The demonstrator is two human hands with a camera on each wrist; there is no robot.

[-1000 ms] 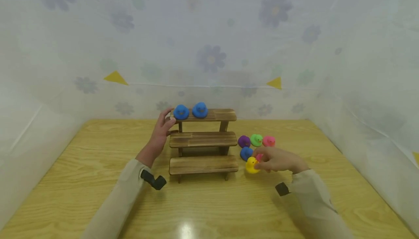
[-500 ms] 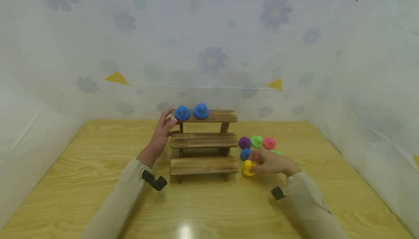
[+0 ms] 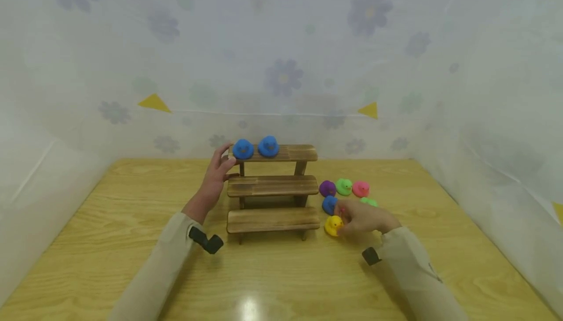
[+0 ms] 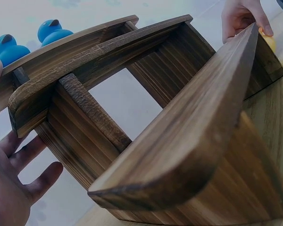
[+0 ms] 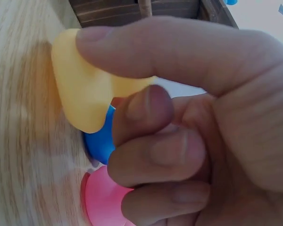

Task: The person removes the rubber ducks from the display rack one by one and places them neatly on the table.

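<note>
A three-tier wooden display stand [image 3: 272, 186] stands mid-table, with two blue rubber ducks [image 3: 243, 149] [image 3: 269, 146] side by side on its top tier. My left hand [image 3: 214, 174] holds the left end of that tier. In the left wrist view its thumb lies at the tier's end and other fingers spread below. Right of the lowest tier, my right hand [image 3: 365, 217] pinches a yellow rubber duck [image 3: 334, 225], low at the table. The right wrist view shows the thumb against the yellow duck [image 5: 80, 89] and the other fingers curled.
Behind the right hand are a purple duck [image 3: 327, 188], a green duck [image 3: 344, 187], a pink duck [image 3: 361, 189] and a blue duck [image 3: 329, 205]. Another green duck [image 3: 368, 202] and a pink duck [image 5: 106, 197] are partly hidden by the hand. Patterned white sheeting [image 3: 281, 76] surrounds the table.
My right hand has moved slightly left and toward me with the yellow duck, closer to the stand's lowest tier. A green duck behind the hand has come into view. The left hand keeps its place.
</note>
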